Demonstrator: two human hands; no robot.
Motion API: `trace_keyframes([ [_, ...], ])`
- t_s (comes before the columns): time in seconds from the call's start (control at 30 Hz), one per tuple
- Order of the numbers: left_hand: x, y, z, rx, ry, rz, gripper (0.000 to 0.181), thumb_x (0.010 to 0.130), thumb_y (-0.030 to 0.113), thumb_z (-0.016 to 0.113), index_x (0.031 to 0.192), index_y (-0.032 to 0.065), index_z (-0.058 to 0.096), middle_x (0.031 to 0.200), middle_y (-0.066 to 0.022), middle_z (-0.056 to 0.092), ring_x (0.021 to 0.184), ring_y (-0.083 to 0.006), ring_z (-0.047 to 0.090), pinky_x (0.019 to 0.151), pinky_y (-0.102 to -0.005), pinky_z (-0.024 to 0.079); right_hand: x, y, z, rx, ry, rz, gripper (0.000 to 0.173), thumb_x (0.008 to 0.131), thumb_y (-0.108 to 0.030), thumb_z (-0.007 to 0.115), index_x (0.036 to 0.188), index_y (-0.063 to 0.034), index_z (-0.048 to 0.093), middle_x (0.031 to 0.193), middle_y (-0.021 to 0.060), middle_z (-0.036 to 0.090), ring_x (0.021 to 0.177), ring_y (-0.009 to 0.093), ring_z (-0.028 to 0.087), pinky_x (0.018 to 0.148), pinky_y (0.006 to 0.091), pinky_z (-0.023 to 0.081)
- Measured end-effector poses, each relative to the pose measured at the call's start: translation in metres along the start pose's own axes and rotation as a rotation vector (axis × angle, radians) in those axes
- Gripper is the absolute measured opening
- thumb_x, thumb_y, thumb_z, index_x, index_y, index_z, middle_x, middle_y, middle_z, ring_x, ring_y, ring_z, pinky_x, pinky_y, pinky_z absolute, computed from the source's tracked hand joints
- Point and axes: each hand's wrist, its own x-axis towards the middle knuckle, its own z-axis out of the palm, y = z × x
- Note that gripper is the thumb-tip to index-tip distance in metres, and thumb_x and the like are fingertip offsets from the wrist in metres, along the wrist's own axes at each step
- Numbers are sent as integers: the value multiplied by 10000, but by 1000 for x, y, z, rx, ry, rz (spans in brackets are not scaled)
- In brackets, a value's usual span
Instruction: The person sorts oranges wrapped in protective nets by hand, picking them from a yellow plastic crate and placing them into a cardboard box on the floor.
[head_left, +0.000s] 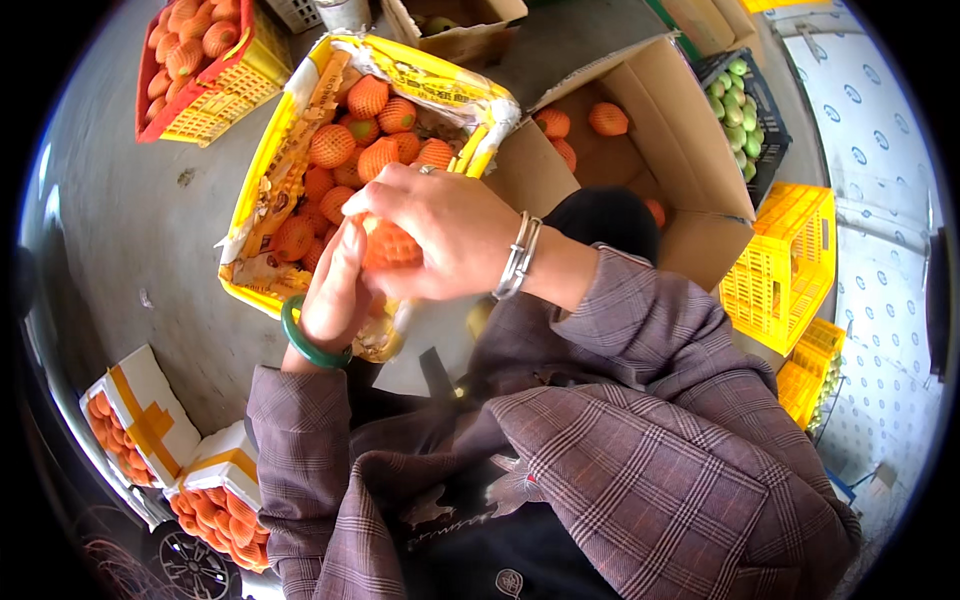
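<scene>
Between my two hands is a round fruit in an orange foam net, partly covered by the fingers. My right hand, with a ring and silver bangles at the wrist, curls over its top and right side. My left hand, wearing a green bangle, presses against its left side. Below and beyond them stands a yellow crate lined with torn printed cardboard and holding several netted fruits. An open cardboard box to its right has a few netted fruits inside.
A red and yellow crate of netted fruit stands at upper left. White foam boxes with netted fruit are at lower left. On the right are a black crate of green fruit and yellow crates. My knee is beside the cardboard box.
</scene>
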Motion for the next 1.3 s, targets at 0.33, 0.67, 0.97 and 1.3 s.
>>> trace_keyframes([
  [0.33,25,30,-8,-3,65,216,665,918,426,482,1383,-16,307,1371,-213,403,1198,-303,487,942,-409,454,-77,123,-126,1041,295,467,559,827,-357,615,1235,4,490,1172,126,583,1092,242,571,903,401,498],
  [0.67,12,44,-65,-134,459,438,466,962,290,388,1308,-20,424,1347,-197,420,1233,-305,444,1033,-421,384,-273,399,-73,-289,-253,1003,501,798,-431,674,1143,-82,574,1027,130,643,885,207,628,808,319,507],
  [0.97,-23,62,-69,-245,473,621,443,928,287,470,1250,-16,448,1167,-128,522,1098,-236,517,919,-360,426,22,137,-57,199,-538,379,245,909,-173,592,1114,-43,566,940,20,624,834,93,582,736,249,484],
  [1.3,-55,73,-80,-263,666,742,384,915,238,476,1193,-26,492,1125,-144,542,1058,-238,528,887,-352,437,48,164,222,-879,-1005,-254,621,694,-80,657,1282,-155,473,1278,119,451,1216,341,417,917,481,406],
])
